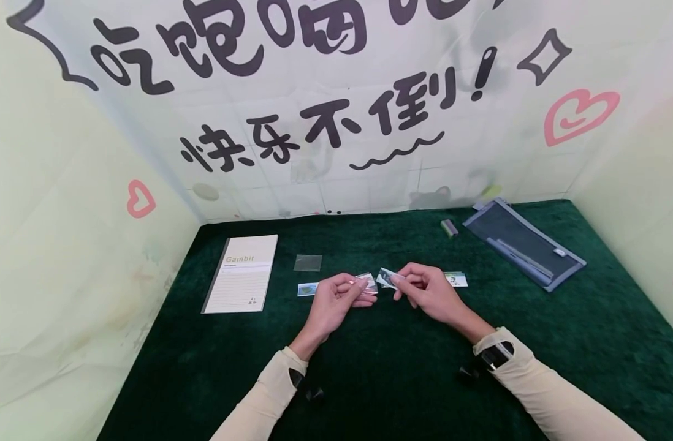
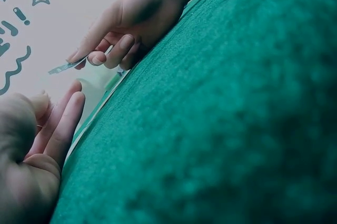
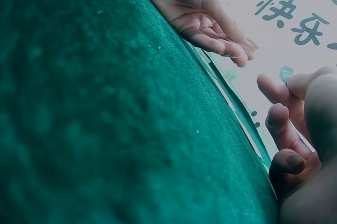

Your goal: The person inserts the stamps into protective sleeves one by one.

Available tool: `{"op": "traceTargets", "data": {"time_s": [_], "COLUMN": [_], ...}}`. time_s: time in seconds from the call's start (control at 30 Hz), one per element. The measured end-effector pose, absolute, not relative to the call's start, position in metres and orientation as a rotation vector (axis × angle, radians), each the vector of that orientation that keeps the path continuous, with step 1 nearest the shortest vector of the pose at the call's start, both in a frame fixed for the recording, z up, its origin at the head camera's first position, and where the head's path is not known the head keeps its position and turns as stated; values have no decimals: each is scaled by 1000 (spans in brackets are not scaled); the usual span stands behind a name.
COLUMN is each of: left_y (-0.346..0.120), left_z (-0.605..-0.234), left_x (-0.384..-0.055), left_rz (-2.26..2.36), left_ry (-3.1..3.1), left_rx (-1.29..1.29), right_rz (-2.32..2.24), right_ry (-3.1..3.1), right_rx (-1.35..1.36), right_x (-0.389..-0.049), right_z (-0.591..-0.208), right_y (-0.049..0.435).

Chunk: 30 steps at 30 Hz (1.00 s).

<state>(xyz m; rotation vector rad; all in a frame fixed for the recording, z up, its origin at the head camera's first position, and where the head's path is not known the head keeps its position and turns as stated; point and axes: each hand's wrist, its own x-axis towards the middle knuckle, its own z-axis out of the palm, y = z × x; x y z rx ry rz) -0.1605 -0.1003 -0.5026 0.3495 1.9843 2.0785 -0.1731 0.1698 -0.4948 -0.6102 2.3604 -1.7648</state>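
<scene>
Holding a small card (image 1: 371, 283) between thumb and fingers of the left hand (image 1: 335, 298), and pinching a second card (image 1: 385, 278) by one end in the right hand (image 1: 431, 295), just apart over the green cloth (image 1: 380, 380); possibly layered on the left, hard to tell. Best to grip lightly near the edges without bending, avoiding the blue card (image 1: 306, 290) just left and the white card (image 1: 458, 280) just right.

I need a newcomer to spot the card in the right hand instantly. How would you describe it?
Over the table covered in dark green cloth, find the bare right hand. Its thumb and fingers pinch a small rectangular card with pale and dark printing. Unlike the blue-printed card lying flat beside the left hand, this one is held up off the table.
</scene>
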Motion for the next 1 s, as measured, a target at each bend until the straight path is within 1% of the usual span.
{"op": "traceTargets", "data": {"time_s": [1.0], "left_y": [-100], "left_z": [-502], "left_x": [-160], "left_rz": [2085], "left_ry": [1966], "left_rx": [378], "right_rz": [-1723], "right_ry": [2339], "right_rx": [-632], "right_x": [-175], "right_z": [-499], "right_y": [171]}}
